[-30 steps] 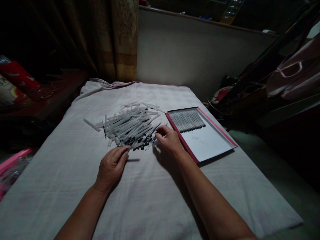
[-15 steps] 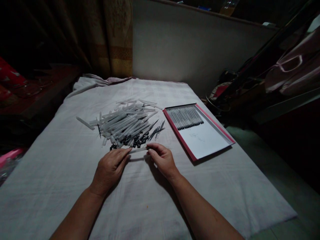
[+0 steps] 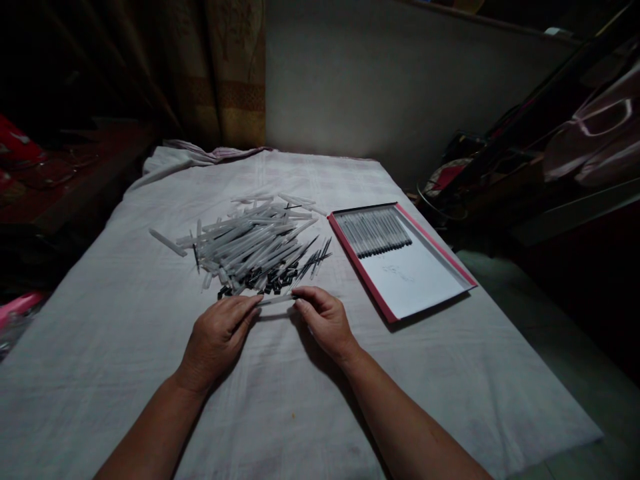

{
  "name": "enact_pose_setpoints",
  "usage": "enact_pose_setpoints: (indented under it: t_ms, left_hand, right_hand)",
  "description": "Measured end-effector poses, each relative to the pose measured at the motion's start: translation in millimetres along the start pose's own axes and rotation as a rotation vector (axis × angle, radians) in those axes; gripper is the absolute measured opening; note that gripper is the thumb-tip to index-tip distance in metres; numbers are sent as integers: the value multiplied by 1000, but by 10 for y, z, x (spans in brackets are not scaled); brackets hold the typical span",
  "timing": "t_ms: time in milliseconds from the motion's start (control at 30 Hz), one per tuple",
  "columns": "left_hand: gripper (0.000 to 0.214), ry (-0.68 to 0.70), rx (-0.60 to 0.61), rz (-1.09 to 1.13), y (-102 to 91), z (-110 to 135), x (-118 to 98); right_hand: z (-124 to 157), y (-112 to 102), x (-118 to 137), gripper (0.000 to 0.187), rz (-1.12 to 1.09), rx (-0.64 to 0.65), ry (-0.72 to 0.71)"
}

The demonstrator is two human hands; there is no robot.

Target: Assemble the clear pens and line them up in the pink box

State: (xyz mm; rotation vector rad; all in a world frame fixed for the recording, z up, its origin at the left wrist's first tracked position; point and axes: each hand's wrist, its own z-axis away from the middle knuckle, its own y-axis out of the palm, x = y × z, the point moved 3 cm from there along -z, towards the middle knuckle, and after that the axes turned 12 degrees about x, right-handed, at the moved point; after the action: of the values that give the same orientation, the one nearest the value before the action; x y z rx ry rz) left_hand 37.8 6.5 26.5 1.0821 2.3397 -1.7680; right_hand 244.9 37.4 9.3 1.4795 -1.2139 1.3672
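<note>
A pile of clear pen barrels, black refills and small black caps (image 3: 255,247) lies on a white cloth (image 3: 280,387). Just in front of the pile, my left hand (image 3: 217,340) and my right hand (image 3: 325,320) pinch the two ends of one clear pen barrel (image 3: 276,300), held level between them. To the right lies a flat box with a red rim (image 3: 370,283); a row of finished pens (image 3: 375,233) fills its far end, and its near half shows white lining.
A curtain (image 3: 235,80) and a pale wall stand behind the cloth-covered surface. Dark furniture with red packets (image 3: 15,147) is at the left. Bags and clutter (image 3: 575,147) crowd the right side beyond the surface's edge.
My right hand drew back from the pile toward me and met my left hand, and a clear barrel is now held between both. Since half a second ago the hands have barely moved.
</note>
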Motion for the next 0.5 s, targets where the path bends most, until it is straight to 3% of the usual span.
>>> enact_pose_setpoints:
  t_ms: [267, 500]
  left_hand:
    - [28, 21, 25, -41, -12, -18, -24]
    - [24, 61, 23, -33, -12, 4, -32]
  right_hand:
    - [16, -51, 83, 20, 268, 78, -195]
    - [10, -61, 90, 23, 493, 130, -225]
